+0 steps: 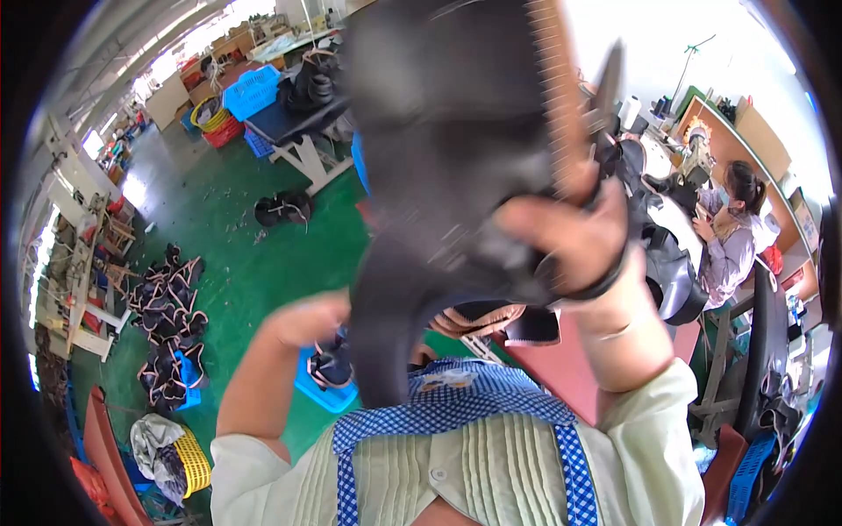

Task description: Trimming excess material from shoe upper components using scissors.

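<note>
A large black leather boot upper is raised close in front of me, blurred, with a tan zigzag-cut edge along its right side. My right hand is closed at its right edge, the thumb lying across the leather. In that same hand is a pair of scissors, blade pointing up, with a dark handle loop round the fingers. At the upper's left edge is my left hand, smeared by motion, its fingers hidden behind the leather. Below hang more black pieces with tan lining.
A red-brown work surface lies under my right arm. Blue basket holds black pieces at lower left. A heap of black uppers covers part of the green floor. A masked co-worker sits at a sewing machine on the right.
</note>
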`<control>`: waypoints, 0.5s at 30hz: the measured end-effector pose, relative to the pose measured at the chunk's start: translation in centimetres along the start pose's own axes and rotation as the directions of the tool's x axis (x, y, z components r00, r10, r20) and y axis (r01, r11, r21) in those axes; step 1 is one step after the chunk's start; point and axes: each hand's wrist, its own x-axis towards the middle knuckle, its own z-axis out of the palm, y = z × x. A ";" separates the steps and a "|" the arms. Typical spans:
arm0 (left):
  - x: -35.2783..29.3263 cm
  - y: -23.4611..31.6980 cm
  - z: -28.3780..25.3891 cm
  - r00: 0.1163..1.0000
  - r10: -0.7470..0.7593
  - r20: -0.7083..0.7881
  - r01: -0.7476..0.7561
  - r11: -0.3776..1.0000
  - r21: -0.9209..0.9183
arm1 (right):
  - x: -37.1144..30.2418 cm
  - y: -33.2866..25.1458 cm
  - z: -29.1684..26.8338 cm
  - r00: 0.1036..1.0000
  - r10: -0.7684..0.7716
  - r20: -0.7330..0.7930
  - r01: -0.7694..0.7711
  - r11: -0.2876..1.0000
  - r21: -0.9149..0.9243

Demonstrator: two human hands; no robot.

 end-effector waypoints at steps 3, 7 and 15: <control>1.4 -1.5 5.9 0.819 0.070 0.570 -0.203 0.964 0.173 | 3.4 1.0 -2.1 0.812 0.583 -0.036 -0.252 0.404 0.879; 5.4 -1.7 8.5 0.981 0.176 -0.083 -0.180 0.983 -0.047 | 3.5 8.4 -3.7 0.605 0.748 0.271 -0.470 0.060 0.881; 4.7 -1.0 6.5 0.995 0.020 -0.098 -0.032 0.992 -0.120 | 5.1 3.0 -1.7 0.830 0.543 -0.125 -0.221 0.527 0.820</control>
